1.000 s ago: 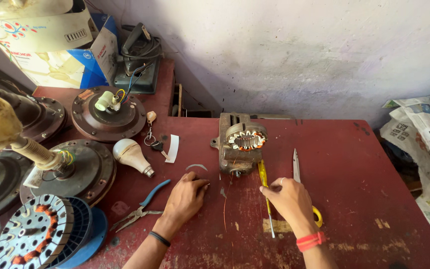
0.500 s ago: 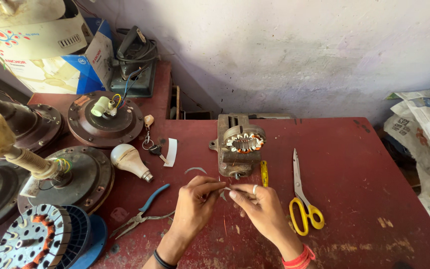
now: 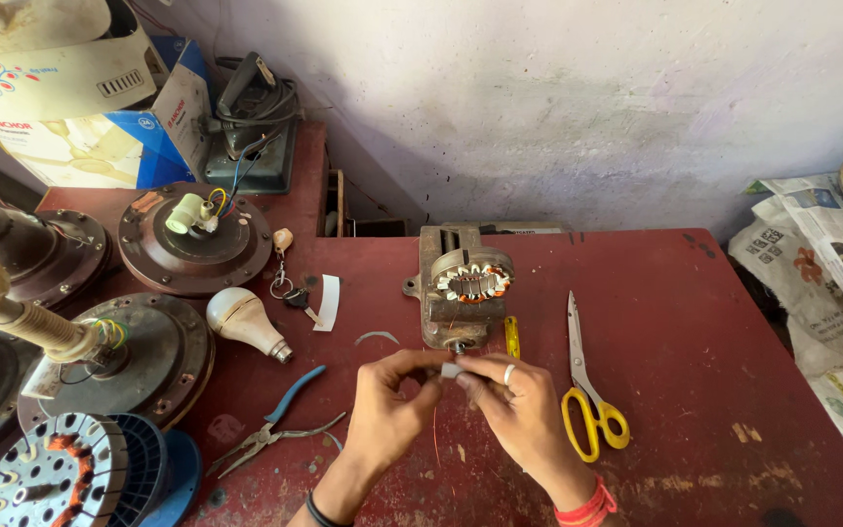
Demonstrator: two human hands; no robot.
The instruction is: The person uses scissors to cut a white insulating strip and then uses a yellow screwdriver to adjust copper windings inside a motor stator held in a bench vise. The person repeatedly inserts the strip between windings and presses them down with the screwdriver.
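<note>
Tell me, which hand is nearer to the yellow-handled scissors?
The right hand: it sits just left of the scissors, apart from them. The left hand is farther left, beyond the right one.

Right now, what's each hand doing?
Left hand: fingers pinched on the small white sleeve piece.
Right hand: pinching the same piece's other end.

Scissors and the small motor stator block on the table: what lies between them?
In the head view, a thin yellow tool lies on the red table between the scissors and the stator block; otherwise bare tabletop.
</note>
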